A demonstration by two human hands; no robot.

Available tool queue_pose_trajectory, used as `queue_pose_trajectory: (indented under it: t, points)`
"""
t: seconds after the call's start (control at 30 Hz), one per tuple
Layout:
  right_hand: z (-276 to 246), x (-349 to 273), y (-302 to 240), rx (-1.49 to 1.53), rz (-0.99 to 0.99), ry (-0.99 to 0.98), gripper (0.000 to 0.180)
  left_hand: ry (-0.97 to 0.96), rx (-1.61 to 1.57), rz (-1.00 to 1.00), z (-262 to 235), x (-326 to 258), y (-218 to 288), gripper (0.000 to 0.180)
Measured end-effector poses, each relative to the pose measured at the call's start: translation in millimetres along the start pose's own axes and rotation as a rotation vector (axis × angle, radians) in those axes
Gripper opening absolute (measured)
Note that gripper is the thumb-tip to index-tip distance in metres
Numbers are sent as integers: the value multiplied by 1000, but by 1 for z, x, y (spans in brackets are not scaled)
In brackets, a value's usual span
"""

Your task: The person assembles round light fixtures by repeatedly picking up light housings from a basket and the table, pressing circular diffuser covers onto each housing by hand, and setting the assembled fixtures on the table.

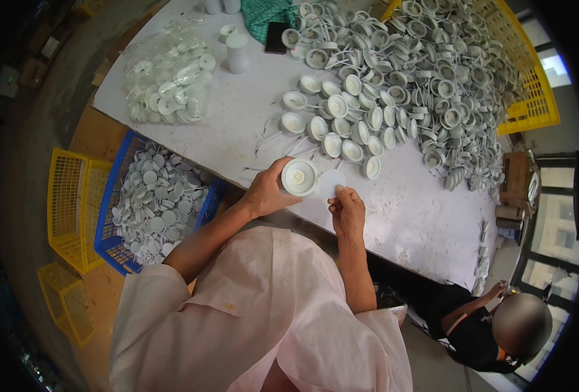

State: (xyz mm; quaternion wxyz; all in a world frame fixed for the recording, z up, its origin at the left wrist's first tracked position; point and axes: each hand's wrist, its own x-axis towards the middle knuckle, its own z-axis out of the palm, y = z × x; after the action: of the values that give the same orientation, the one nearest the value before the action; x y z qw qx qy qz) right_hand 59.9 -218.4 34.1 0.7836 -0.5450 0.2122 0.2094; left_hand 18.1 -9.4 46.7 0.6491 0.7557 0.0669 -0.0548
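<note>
At the centre of the frame the left hand (268, 191) is closed around a round white lamp housing (299, 177), its open face turned up with a yellowish disc showing inside. Just to its right the right hand (348, 210) pinches a thin white disc (329, 183) between its fingertips, held close beside the housing and just above the near edge of the white worktop (237, 124).

Beyond the hands, rows of like housings (342, 127) lie on the worktop, and a large heap of them (433, 72) fills the upper right, running up to a yellow crate (531, 98). At upper left a clear bag of white parts (170, 81) sits on the worktop. Left of the worktop a blue crate (110, 215) holds white discs, next to yellow crates (70, 209). At lower right another person (492, 326) sits.
</note>
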Motion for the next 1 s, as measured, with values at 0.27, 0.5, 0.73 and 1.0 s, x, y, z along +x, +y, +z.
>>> queue_pose_trajectory:
  t: [0.27,0.5,0.73,1.0]
  points:
    - [22,-1,12,-43,54,-90,11,58,102,-16,-8,-4,-3,79]
    - [31,-2,18,-151,-7,-89,12,29,77,26,-2,-4,-7,80]
    - [33,-1,20,-226,-33,-92,16,-32,39,10,7,-5,-16,82]
    - [32,-3,17,-219,-4,-107,18,-52,-53,13,9,-10,-16,77]
